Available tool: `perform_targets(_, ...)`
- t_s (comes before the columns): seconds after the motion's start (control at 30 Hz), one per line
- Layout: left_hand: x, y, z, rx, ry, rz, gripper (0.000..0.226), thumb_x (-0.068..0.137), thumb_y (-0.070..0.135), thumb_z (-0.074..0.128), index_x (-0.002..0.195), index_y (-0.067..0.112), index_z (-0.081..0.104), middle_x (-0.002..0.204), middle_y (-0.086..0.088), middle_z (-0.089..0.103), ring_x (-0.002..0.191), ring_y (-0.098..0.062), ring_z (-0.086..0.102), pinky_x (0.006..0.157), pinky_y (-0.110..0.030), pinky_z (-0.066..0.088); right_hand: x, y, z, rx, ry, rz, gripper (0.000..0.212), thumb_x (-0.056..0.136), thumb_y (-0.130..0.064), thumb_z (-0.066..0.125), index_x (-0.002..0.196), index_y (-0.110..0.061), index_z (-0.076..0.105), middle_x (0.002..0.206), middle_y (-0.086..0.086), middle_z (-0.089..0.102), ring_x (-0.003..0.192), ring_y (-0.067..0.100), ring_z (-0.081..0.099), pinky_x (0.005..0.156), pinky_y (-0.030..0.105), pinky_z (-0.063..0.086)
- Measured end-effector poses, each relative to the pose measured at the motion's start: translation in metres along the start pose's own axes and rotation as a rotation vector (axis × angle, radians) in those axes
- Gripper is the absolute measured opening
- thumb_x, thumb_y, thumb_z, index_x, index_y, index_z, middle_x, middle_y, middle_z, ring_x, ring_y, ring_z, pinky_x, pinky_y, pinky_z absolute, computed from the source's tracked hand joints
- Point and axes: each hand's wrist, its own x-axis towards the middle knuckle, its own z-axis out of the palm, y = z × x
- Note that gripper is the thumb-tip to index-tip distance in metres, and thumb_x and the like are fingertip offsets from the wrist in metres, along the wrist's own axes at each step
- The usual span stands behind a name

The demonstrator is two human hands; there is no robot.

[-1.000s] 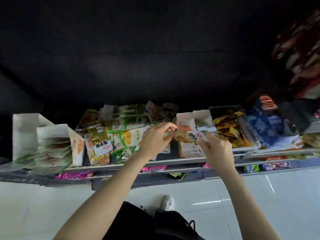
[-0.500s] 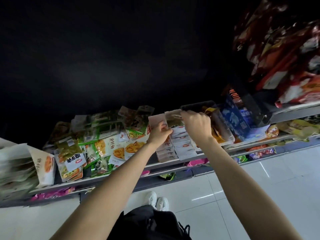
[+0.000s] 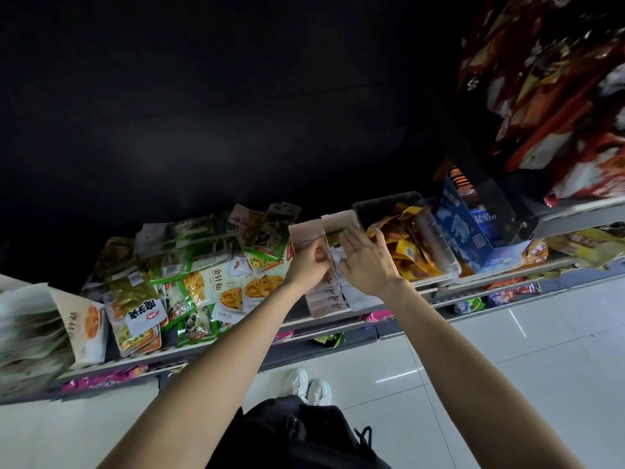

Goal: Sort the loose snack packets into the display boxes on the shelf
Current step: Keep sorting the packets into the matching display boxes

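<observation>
- Since half a second ago, the right hand (image 3: 367, 262) has been opened and drawn back from the rear of the pale display box (image 3: 321, 228); its fingers are now spread flat over the white packets (image 3: 326, 294) filed there.
- A packet edge is pinched by the curled fingers of the left hand (image 3: 309, 264), over the same box.
- Loose snack packets (image 3: 216, 282) are heaped on the shelf (image 3: 142, 358) to the left.
- Orange packets are held in a clear bin (image 3: 439, 252) just right.

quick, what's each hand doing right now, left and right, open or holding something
Left hand: fingers curled, pinching the white snack packets in the pale display box.
Right hand: open, fingers fairly straight, over the same packets; contact cannot be told.
</observation>
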Motion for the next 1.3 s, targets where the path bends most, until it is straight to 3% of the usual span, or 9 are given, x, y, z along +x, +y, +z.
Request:
perform_targets(0.17, -0.005, 0.002, -0.008, 0.171, 0.018, 0.078, 0.049, 0.093, 0.013, 0.054, 0.14, 0.018, 0.041, 0.132, 0.001, 0.056, 0.114, -0.014, 0.056, 0.091, -0.025, 0.045, -0.007, -0.009, -0.006, 0.106, 0.48, 0.018, 0.042, 0.083, -0.021, 0.036, 0.107, -0.008, 0.068, 0.103, 0.006, 0.07, 0.101, 0.025, 0.062, 0.096, 0.038, 0.034)
perform_targets(0.3, -0.036, 0.002, -0.034, 0.172, 0.296, 0.206, 0.021, 0.092, 0.022, 0.055, 0.113, 0.021, 0.059, 0.095, 0.015, 0.062, 0.083, -0.005, 0.061, 0.071, -0.021, 0.047, -0.022, -0.04, -0.025, 0.347, 0.624, 0.015, 0.035, 0.081, -0.012, 0.04, 0.1, -0.011, 0.07, 0.085, 0.004, 0.07, 0.082, 0.023, 0.064, 0.076, 0.032, 0.049)
perform_targets(0.43, -0.069, -0.045, -0.068, 0.158, 0.551, 0.165, 0.007, 0.091, 0.018, 0.058, 0.098, 0.017, 0.058, 0.08, 0.012, 0.062, 0.062, -0.004, 0.058, 0.055, -0.022, 0.042, -0.029, -0.096, -0.022, 0.599, 0.489, -0.047, 0.025, 0.083, -0.006, 0.051, 0.099, -0.013, 0.069, 0.076, 0.003, 0.069, 0.057, 0.019, 0.062, 0.047, 0.023, 0.047)
perform_targets(0.53, -0.077, -0.094, -0.081, 0.248, 0.49, -0.061, 0.025, 0.091, 0.021, 0.06, 0.113, 0.012, 0.054, 0.092, 0.005, 0.066, 0.076, -0.01, 0.064, 0.061, -0.019, 0.041, -0.016, -0.133, 0.009, 0.666, 0.121, -0.023, 0.036, 0.089, -0.005, 0.05, 0.122, -0.012, 0.06, 0.114, 0.01, 0.065, 0.088, 0.028, 0.067, 0.071, 0.034, 0.055)
perform_targets(0.6, -0.076, -0.122, -0.083, 0.333, 0.369, -0.164, 0.045, 0.087, 0.033, 0.065, 0.122, 0.008, 0.051, 0.108, -0.005, 0.066, 0.092, -0.018, 0.064, 0.072, -0.024, 0.048, -0.004, -0.151, 0.033, 0.65, -0.112, 0.057, 0.048, 0.091, -0.007, 0.047, 0.139, -0.011, 0.043, 0.142, 0.012, 0.043, 0.117, 0.033, 0.053, 0.095, 0.038, 0.048)
perform_targets(0.67, -0.071, -0.141, -0.084, 0.385, 0.286, -0.199, 0.06, 0.08, 0.041, 0.071, 0.125, 0.008, 0.049, 0.115, -0.008, 0.063, 0.098, -0.023, 0.063, 0.079, -0.03, 0.052, 0.008, -0.161, 0.051, 0.624, -0.252, 0.16, 0.058, 0.093, -0.011, 0.047, 0.147, -0.011, 0.027, 0.152, 0.011, 0.024, 0.133, 0.036, 0.034, 0.108, 0.04, 0.036)
perform_targets(0.77, -0.06, -0.146, -0.084, 0.384, 0.286, -0.218, 0.053, 0.087, 0.027, 0.065, 0.133, 0.01, 0.045, 0.122, -0.007, 0.061, 0.102, -0.023, 0.062, 0.074, -0.023, 0.048, 0.021, -0.17, 0.068, 0.587, -0.336, 0.261, 0.059, 0.095, -0.017, 0.047, 0.148, -0.013, 0.023, 0.154, 0.01, 0.018, 0.138, 0.035, 0.023, 0.111, 0.04, 0.028)
perform_targets(1.03, -0.035, -0.144, -0.083, 0.177, 0.21, -0.355, 0.035, 0.087, 0.024, 0.065, 0.116, 0.005, 0.055, 0.107, -0.006, 0.067, 0.083, -0.017, 0.066, 0.057, -0.021, 0.05, 0.022, -0.172, 0.072, 0.615, -0.371, 0.266, 0.047, 0.093, -0.022, 0.043, 0.139, -0.016, 0.041, 0.145, 0.007, 0.04, 0.131, 0.031, 0.037, 0.106, 0.036, 0.036)
perform_targets(1.3, -0.082, -0.132, -0.105, -0.067, 0.176, -0.413, 0.003, 0.089, 0.01, 0.059, 0.092, 0.008, 0.059, 0.101, -0.008, 0.065, 0.084, -0.021, 0.064, 0.074, -0.032, 0.056, -0.008, -0.17, 0.034, 1.028, -0.135, 0.446, 0.038, 0.098, -0.024, 0.046, 0.134, -0.015, 0.047, 0.131, 0.01, 0.055, 0.114, 0.025, 0.053, 0.084, 0.026, 0.041)
